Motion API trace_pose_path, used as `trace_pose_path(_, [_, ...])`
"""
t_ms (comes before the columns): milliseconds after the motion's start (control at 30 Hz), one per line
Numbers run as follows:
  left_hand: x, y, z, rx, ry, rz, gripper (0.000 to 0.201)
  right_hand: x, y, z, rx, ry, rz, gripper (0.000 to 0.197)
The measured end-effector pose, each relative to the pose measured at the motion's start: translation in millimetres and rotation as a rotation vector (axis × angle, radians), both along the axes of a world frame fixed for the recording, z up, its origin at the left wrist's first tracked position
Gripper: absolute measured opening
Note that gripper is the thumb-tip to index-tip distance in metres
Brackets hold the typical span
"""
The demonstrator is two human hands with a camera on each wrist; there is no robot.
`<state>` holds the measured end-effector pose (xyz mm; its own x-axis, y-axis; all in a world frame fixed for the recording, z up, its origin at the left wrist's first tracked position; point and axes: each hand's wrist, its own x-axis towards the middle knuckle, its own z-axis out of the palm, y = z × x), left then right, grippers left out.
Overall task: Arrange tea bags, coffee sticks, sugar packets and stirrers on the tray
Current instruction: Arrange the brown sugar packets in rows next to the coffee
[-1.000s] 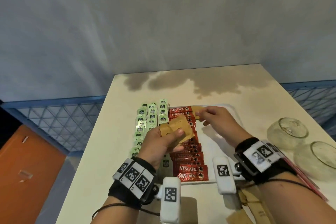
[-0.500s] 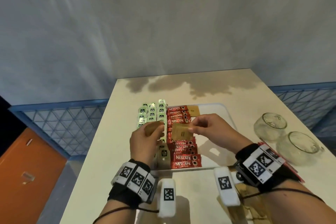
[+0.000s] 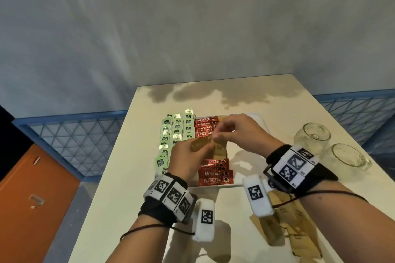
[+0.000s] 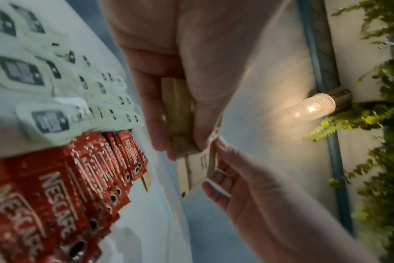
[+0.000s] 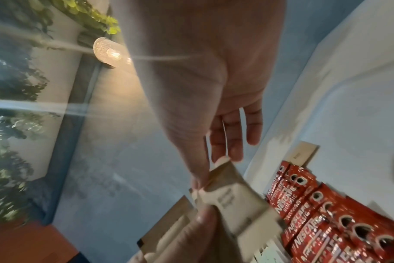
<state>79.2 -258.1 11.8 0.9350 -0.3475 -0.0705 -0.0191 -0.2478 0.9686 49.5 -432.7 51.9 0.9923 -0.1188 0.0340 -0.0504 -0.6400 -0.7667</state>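
Over the white tray (image 3: pixel 263 118) my left hand (image 3: pixel 199 147) grips a small stack of brown sugar packets (image 3: pixel 197 145), seen edge-on between its fingers (image 4: pixel 180 122). My right hand (image 3: pixel 217 134) pinches one brown sugar packet (image 3: pixel 220 150) by its top corner, next to the stack; this packet (image 5: pixel 233 199) still touches the stack. Green tea bags (image 3: pixel 177 127) lie in rows on the tray's left side. Red coffee sticks (image 3: pixel 215 175) form a column beside them. One sugar packet (image 5: pixel 302 152) lies flat at the tray's far end. No stirrers show.
Two glass jars (image 3: pixel 311 137) (image 3: pixel 348 161) stand on the table to the right of the tray. More brown packets (image 3: pixel 290 228) lie loose on the table near the front edge, under my right forearm. The tray's right half is bare white.
My right hand left a packet at the tray's far end and came back to the stack, where it now pinches another packet. My left hand stayed above the coffee sticks.
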Motion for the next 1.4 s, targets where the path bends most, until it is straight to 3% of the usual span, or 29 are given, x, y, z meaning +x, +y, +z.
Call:
trace_pose_path(67, [5,-3,1,-0.075,0.101,0.070,0.008,0,-8,-12,0.112,-0.009,-0.122,0.020])
trace_pose_path(167, [14,-7,2,-0.157,0.236,0.128,0.023,-2,-15,-25,0.234,0.086,-0.160,0.022])
trace_pose_path(533, [47,-19,-9,-0.163,0.388,0.065,0.027,28,-26,-60,0.530,0.171,-0.213,0.015])
trace_pose_path(700, [61,-10,-16,-0.282,0.523,0.071,0.017,65,-81,-75,0.468,0.183,-0.469,0.020])
trace_pose_path(833, [66,-4,-23,-0.361,0.627,0.032,0.027,90,-107,-95,0.536,0.268,-0.570,0.016])
trace_pose_path(933, [62,1,-26,-0.358,0.672,-0.056,0.022,102,-115,-104,0.495,0.320,-0.592,0.017])
trace_pose_path(1067, [63,6,-36,-0.257,0.626,-0.008,0.020,111,-119,-109,0.441,0.343,-0.608,0.020])
trace_pose_path(1400, [58,4,-20,-0.406,0.699,0.041,0.025,113,-118,-111,0.325,0.345,-0.597,0.035])
